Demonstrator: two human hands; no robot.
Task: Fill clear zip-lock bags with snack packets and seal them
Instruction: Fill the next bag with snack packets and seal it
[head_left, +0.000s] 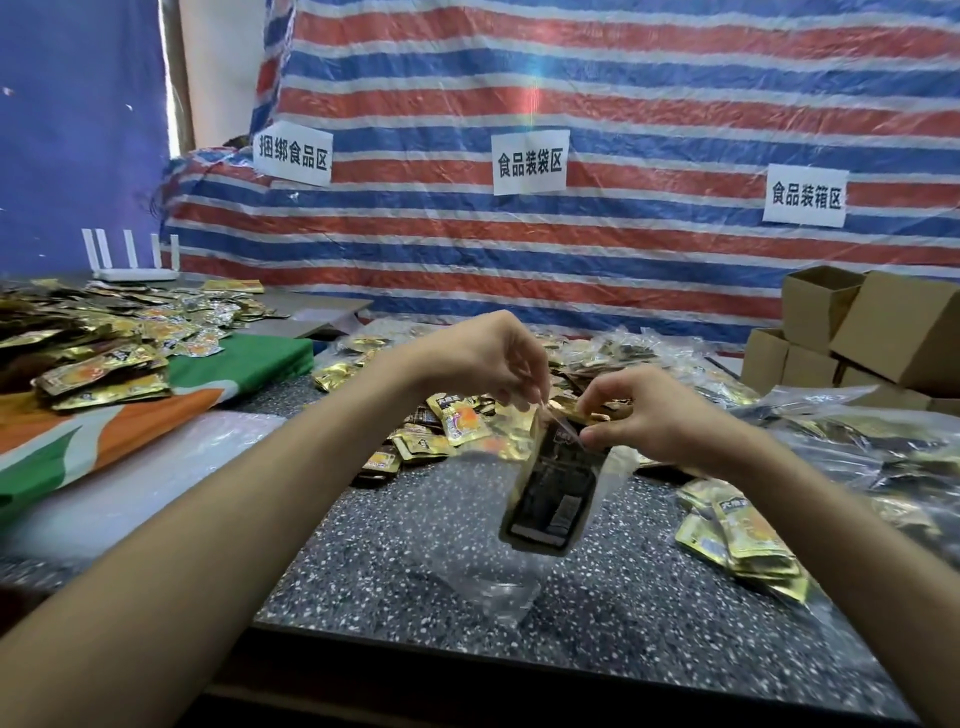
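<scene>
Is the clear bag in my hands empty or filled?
Not empty: held up by the left hand and right hand, the clear bag shows a dark packet inside.

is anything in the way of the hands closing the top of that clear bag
The left hand and right hand both pinch the clear bag at its top edge, with nothing between. The dark packets inside reach up near the mouth; whether they cross the zip strip cannot be told.
</scene>
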